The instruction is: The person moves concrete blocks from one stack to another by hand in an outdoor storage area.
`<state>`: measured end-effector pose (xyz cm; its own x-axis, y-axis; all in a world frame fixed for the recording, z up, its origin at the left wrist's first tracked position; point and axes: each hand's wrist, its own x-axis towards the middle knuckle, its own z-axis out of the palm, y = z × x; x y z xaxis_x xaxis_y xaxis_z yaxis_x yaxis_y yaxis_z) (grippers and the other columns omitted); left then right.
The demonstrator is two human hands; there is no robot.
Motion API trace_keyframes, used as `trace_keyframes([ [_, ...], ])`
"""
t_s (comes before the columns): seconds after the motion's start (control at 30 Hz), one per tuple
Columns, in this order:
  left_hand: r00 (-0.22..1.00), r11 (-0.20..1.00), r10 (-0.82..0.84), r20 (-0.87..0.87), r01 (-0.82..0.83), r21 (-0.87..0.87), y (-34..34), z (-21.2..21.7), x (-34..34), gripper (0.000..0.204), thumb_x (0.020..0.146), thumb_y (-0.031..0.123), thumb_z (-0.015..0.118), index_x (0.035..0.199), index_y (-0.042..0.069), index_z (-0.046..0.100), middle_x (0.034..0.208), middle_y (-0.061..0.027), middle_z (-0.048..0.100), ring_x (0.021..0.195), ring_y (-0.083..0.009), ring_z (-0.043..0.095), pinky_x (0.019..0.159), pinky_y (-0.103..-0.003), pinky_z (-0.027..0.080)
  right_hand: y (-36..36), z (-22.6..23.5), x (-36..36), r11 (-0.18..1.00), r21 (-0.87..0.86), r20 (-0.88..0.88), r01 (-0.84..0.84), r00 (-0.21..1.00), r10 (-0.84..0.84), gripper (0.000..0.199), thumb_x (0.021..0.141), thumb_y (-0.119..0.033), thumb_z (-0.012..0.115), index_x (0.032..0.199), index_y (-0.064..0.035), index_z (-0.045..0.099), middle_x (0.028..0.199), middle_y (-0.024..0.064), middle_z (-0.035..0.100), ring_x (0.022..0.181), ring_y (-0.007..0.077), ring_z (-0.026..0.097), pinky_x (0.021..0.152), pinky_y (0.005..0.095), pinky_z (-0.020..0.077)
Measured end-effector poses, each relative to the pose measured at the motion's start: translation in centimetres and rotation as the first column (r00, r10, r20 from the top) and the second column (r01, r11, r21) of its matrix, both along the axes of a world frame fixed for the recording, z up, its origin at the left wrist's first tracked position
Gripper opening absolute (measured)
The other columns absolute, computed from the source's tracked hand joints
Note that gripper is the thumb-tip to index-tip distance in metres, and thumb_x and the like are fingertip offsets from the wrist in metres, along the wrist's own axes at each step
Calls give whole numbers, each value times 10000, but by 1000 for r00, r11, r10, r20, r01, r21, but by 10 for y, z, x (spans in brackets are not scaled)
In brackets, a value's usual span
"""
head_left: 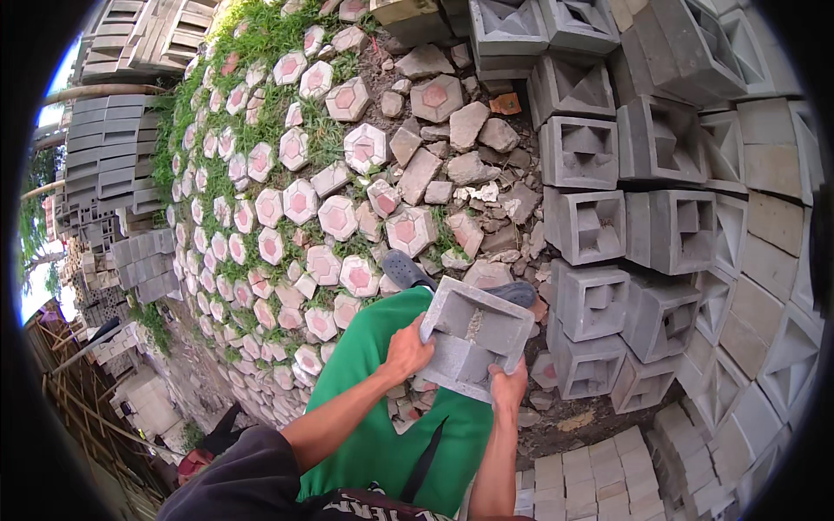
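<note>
A grey concrete ventilation block [473, 334], square with a raised rim and a recessed, angled inside, is held between my two hands in front of my green trousers. My left hand [408, 350] grips its left edge, fingers wrapped round the side. At its lower right corner my right hand [508, 385] has hold of the rim, thumb on top. The block is tilted, and its underside is hidden. Some of the fingers are out of sight behind it.
Stacked grey concrete blocks [582, 226] rise close on my right. Hexagonal pavers [337, 217] with reddish centres and grass between them cover the ground left and ahead. Broken rubble [469, 124] lies before my dark clogs [405, 270]. More block stacks [113, 143] stand far left.
</note>
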<state>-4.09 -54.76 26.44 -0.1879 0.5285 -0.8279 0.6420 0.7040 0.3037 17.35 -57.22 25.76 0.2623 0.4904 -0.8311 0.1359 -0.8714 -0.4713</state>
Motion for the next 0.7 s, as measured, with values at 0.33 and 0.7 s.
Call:
trace_keyframes([
  [0.33,887,879,453,90,-461,120,-14,101,-122,620,778,258,607,1329,35,432,814,-249,643,741,-415,628,709,-501,501,113,148,-153,840,167,110,-517,856,505,596,668,17,601,1253,12,486,1108,131,618,1025,228,575,921,308,406],
  [0.7,569,547,820,-61,-750,371,20,246,-303,496,764,283,634,1189,42,551,779,-225,649,722,-396,631,679,-477,505,223,278,-400,410,333,146,-849,475,868,629,658,2,599,1275,15,478,1177,180,596,1101,295,562,967,337,388],
])
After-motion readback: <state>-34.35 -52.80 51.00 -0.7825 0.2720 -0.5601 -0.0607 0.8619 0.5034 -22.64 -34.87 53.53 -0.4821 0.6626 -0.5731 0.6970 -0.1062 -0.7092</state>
